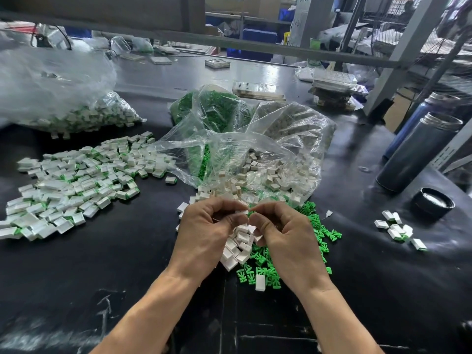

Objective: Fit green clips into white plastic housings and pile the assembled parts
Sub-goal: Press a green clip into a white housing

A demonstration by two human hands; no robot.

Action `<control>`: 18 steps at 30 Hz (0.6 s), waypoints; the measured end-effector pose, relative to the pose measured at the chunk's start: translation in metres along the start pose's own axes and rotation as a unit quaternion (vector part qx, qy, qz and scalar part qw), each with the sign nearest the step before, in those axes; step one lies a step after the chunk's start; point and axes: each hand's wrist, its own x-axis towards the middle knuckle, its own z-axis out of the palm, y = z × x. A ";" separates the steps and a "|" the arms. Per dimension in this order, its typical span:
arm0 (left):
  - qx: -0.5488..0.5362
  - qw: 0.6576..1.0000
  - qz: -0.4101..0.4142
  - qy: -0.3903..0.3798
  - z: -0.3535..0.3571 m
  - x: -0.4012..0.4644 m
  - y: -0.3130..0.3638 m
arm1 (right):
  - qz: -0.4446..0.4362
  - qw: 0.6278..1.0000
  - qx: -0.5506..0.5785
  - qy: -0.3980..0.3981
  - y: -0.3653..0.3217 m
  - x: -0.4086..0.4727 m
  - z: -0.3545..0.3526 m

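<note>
On the right of our black worktable (127,264) we see two dark cylindrical flasks (419,152) standing close together, open at the top, with a round black lid (432,203) lying near the front one. Farther back, flat perforated trays (334,80) sit stacked. Grey metal frame bars (229,43) cross overhead, and blue crates (259,37) show behind them.

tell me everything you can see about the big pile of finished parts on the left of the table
The pile of assembled parts is a wide, loose heap of small white rectangular housings that look like plastic, most with a green clip edge showing at one end. They lie jumbled at all angles, some stacked on others, straight on the black table. Its far right edge reaches the clear plastic bag. One piece sits slightly apart at the right. Neither hand touches the heap.
</note>
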 end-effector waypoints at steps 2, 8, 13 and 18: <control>-0.004 1.000 -0.003 0.004 0.001 0.001 0.000 | -0.004 1.000 0.002 0.010 -0.001 -0.002 0.003; -0.036 0.999 -0.013 0.017 0.004 0.001 0.001 | 0.007 0.996 0.057 0.070 0.000 -0.004 0.015; -0.048 0.999 -0.018 0.018 0.005 -0.002 0.004 | 0.021 0.995 0.074 0.066 0.001 -0.004 0.016; -0.054 0.998 -0.037 0.018 0.003 -0.002 0.006 | 0.003 0.998 0.038 0.058 -0.001 -0.006 0.014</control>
